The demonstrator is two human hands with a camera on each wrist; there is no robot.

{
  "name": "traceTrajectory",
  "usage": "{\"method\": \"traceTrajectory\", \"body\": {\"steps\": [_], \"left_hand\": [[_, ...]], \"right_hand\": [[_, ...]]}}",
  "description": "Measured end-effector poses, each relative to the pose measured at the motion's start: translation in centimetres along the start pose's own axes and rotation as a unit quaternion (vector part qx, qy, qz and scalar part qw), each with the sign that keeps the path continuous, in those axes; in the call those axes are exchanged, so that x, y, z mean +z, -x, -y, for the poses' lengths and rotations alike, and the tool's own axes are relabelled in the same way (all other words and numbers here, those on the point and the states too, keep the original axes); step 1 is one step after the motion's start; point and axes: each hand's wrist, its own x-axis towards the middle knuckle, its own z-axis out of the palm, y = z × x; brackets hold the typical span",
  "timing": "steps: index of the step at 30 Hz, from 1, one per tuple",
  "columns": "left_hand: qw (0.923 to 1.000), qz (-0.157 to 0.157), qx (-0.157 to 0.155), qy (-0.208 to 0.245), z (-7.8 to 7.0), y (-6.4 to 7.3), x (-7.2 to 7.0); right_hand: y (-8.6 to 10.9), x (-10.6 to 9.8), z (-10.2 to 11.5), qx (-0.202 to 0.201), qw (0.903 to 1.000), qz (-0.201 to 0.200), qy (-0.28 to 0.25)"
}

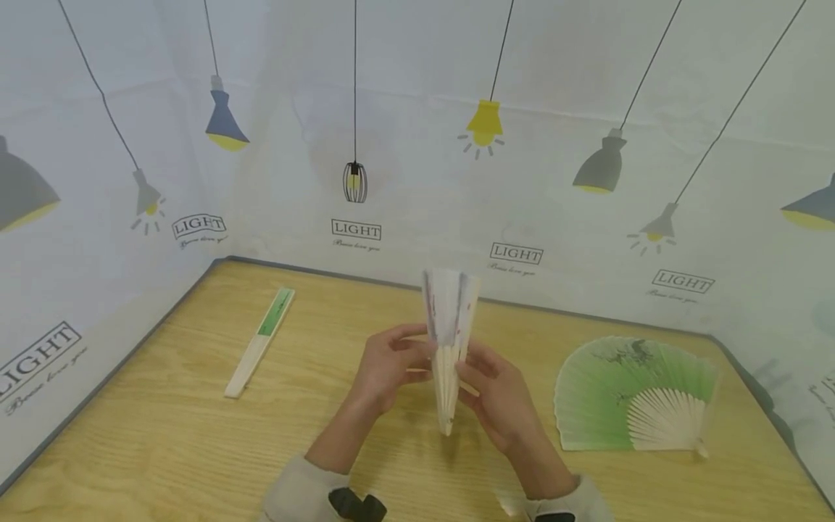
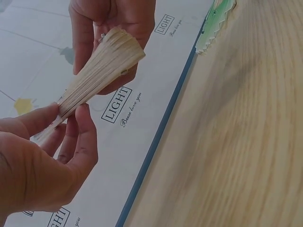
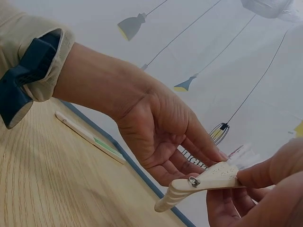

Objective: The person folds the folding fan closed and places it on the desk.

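Note:
A partly folded hand fan (image 1: 450, 312), white with purple and red marks, stands upright between both hands, its pale ribs narrowing to the pivot at the bottom. From the left, my left hand (image 1: 391, 366) pinches its ribs between thumb and fingers. On the other side my right hand (image 1: 499, 388) holds the ribs as well. In the left wrist view, the bunched ribs (image 2: 102, 61) run between the left hand (image 2: 57, 165) and the right hand (image 2: 113, 19). The right wrist view shows a metal pivot (image 3: 194, 181) on the ribs, with the right hand (image 3: 274, 189) nearest.
A folded fan (image 1: 261, 341) with a green strip lies on the wooden table (image 1: 163, 435) at left. At right lies a spread green fan (image 1: 587, 406) with pale ribs. A white wall cloth (image 1: 417, 145) printed with lamps encloses the table's back and sides.

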Motion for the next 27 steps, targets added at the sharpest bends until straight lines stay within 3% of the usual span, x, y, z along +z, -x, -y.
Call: {"method": "traceTrajectory", "body": {"steps": [13,27], "left_hand": [[0.9999,-0.008,0.002,0.008,-0.01,0.00,0.03],[0.9998,0.015,0.004,-0.010,0.09,0.22,0.06]], "right_hand": [[0.05,0.07,0.30,-0.002,0.9999,-0.004,0.012],[-0.01,0.07,0.10,-0.004,0.9999,0.007,0.012]]}}
